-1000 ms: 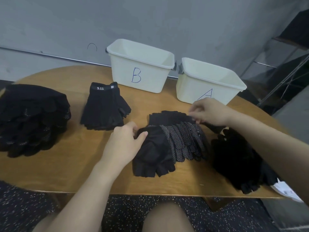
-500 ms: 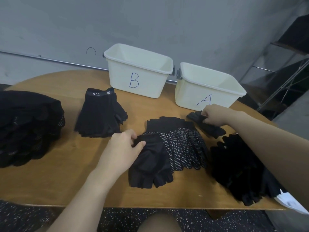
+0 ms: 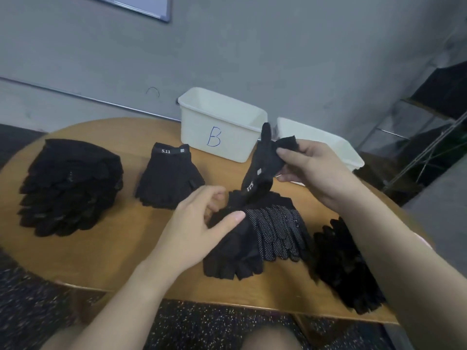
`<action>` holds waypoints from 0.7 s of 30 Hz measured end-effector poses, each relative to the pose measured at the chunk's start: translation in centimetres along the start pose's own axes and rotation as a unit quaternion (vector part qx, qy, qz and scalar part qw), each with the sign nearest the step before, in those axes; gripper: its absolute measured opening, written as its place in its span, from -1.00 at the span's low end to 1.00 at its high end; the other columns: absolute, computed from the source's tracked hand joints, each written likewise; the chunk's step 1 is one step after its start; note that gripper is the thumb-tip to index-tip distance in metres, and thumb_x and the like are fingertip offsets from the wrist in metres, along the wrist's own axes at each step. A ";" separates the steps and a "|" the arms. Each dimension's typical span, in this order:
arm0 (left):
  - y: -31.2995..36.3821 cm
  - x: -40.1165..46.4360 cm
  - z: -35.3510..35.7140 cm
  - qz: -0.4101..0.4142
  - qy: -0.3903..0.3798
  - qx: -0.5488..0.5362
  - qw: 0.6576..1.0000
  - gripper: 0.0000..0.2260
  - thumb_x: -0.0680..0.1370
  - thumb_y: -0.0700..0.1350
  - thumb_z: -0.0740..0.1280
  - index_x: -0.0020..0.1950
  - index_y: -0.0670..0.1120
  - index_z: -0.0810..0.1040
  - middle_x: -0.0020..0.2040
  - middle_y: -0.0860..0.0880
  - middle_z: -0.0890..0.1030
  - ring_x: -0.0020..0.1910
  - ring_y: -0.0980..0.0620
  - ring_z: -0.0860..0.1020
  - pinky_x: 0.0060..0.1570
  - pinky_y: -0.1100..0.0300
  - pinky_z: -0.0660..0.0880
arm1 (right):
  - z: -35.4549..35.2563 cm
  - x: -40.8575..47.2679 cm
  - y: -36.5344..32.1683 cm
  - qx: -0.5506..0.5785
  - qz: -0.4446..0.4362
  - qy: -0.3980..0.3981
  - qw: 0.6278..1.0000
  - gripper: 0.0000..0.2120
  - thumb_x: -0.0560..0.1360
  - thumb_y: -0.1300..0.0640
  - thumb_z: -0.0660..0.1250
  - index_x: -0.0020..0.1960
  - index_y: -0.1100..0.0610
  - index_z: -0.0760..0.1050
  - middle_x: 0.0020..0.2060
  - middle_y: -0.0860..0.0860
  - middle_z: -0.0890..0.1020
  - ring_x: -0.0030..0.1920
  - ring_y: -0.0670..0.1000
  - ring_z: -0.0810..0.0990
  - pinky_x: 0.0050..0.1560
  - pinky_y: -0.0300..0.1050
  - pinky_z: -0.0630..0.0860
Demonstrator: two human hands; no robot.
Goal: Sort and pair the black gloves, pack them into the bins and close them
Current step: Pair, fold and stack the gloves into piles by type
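Observation:
My right hand grips a black fingerless glove lifted above the table, its cuff hanging down. My left hand pinches the cuff of another fingerless glove lying on the table beside dotted full-finger gloves. A 5.11 fingerless pair lies left of centre. Black glove piles sit at far left and at right. Two white bins stand behind: bin B and a second bin, partly hidden by the raised glove and my right hand.
The round wooden table ends close to my knees, with speckled dark floor below. A grey wall stands behind the bins. A metal rack is at the far right.
My right hand picked up the fingerless glove from the table near the right bin and raised it toward the middle. The camera tilted upward. My left hand stayed on the lying glove.

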State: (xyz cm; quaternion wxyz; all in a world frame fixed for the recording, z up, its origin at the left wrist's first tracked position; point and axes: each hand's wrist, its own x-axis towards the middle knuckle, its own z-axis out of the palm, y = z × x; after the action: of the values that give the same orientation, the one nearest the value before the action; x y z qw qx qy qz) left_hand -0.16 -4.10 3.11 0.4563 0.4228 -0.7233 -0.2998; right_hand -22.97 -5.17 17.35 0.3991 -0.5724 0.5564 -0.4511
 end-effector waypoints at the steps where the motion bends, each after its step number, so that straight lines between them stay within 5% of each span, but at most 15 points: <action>1: 0.2 -0.3 -0.2 0.000 -0.004 -0.013 1.000 -0.32 0.39 0.59 0.25 0.38 0.24 0.45 0.21 0.35 0.52 0.18 0.29 0.54 0.06 0.34 0.53 | 1.2 -0.4 0.1 0.035 0.007 -0.002 0.999 -0.83 0.64 0.23 0.33 0.15 0.29 0.61 -0.09 0.20 0.75 -0.25 0.03 0.70 -0.20 -0.20 0.64; 4: 0.3 -0.5 -0.6 0.021 0.017 -0.020 0.999 -0.34 0.38 0.52 0.37 0.39 0.25 0.42 0.24 0.32 0.53 0.20 0.24 0.55 0.07 0.34 0.51 | 4.4 -0.9 1.2 0.106 0.015 -0.012 0.994 -0.80 0.64 0.21 0.33 0.14 0.33 0.61 -0.08 0.24 0.74 -0.25 0.04 0.73 -0.22 -0.21 0.65; 7: 0.1 -0.3 -1.0 0.038 0.073 -0.020 0.996 -0.83 0.55 0.25 0.39 0.00 0.20 0.53 -0.11 0.25 0.59 -0.12 0.17 0.59 -0.20 0.32 0.47 | 6.6 -0.7 2.6 0.133 0.016 -0.017 0.991 -0.83 0.64 0.17 0.36 0.10 0.28 0.62 -0.08 0.21 0.74 -0.21 0.07 0.75 -0.21 -0.18 0.65; 9: -0.1 -0.3 -1.3 0.030 0.097 -0.033 0.994 -0.78 0.61 0.16 0.31 -0.19 0.16 0.42 -0.29 0.13 0.52 -0.31 0.08 0.53 -0.34 0.18 0.45 | 7.5 -0.4 3.7 0.137 0.016 -0.019 0.990 -0.74 0.64 0.09 0.37 0.11 0.32 0.59 -0.05 0.21 0.74 -0.10 0.15 0.77 -0.17 -0.15 0.65; 11: -0.3 -0.3 -1.7 0.014 0.093 -0.049 0.994 -0.77 0.64 0.15 0.28 -0.15 0.08 0.47 -0.29 0.05 0.54 -0.29 0.02 0.56 -0.30 -0.01 0.55 | 7.9 -0.4 4.7 0.135 0.004 -0.009 0.991 -0.80 0.61 0.00 0.39 -0.03 0.13 0.67 -0.06 0.19 0.75 -0.03 0.18 0.76 -0.14 -0.14 0.65; 13: -0.4 -0.3 -2.1 0.002 0.093 -0.045 0.995 -0.82 0.65 0.13 0.28 0.04 0.05 0.56 -0.18 0.11 0.60 -0.17 0.09 0.63 -0.23 0.11 0.59 | 8.0 -0.7 5.7 0.127 -0.026 0.014 0.991 -0.79 0.61 -0.02 0.39 -0.17 -0.02 0.67 -0.06 0.17 0.74 -0.01 0.18 0.75 -0.12 -0.15 0.65; 15: -0.5 -0.3 -2.4 -0.022 0.108 -0.051 0.993 -0.84 0.66 0.09 0.31 0.13 0.06 0.60 -0.12 0.18 0.63 -0.12 0.16 0.64 -0.22 0.31 0.54 | 8.4 -1.3 7.0 0.093 -0.065 0.052 0.992 -0.83 0.62 -0.01 0.38 -0.09 0.01 0.66 -0.05 0.12 0.74 -0.01 0.16 0.75 -0.08 -0.12 0.65; 18: -0.2 0.0 -2.6 -0.047 0.113 -0.117 0.986 -0.93 0.66 -0.03 0.36 0.05 0.03 0.63 -0.17 0.08 0.65 -0.24 0.10 0.65 -0.29 0.33 0.52 | 9.5 -2.8 8.3 0.001 -0.170 0.044 0.984 -0.90 0.61 0.06 0.38 0.06 0.04 0.66 -0.02 -0.01 0.74 0.04 0.04 0.73 0.00 -0.17 0.62; 21: 0.7 0.3 -2.5 -0.026 0.085 -0.181 0.979 -0.93 0.66 -0.10 0.38 0.05 -0.05 0.65 -0.16 0.02 0.67 -0.20 0.10 0.65 -0.24 0.29 0.54 | 9.7 -4.2 8.8 -0.123 -0.264 -0.033 0.956 -0.67 0.54 0.08 0.47 0.29 0.06 0.57 0.17 -0.11 0.65 0.25 0.01 0.61 0.14 -0.23 0.55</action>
State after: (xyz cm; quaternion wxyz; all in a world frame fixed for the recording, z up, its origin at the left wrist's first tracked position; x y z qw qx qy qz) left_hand 1.85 -4.14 4.85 0.5774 0.3760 -0.6040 -0.4005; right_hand -15.95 -1.94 5.94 0.2110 -0.7579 0.4231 -0.4495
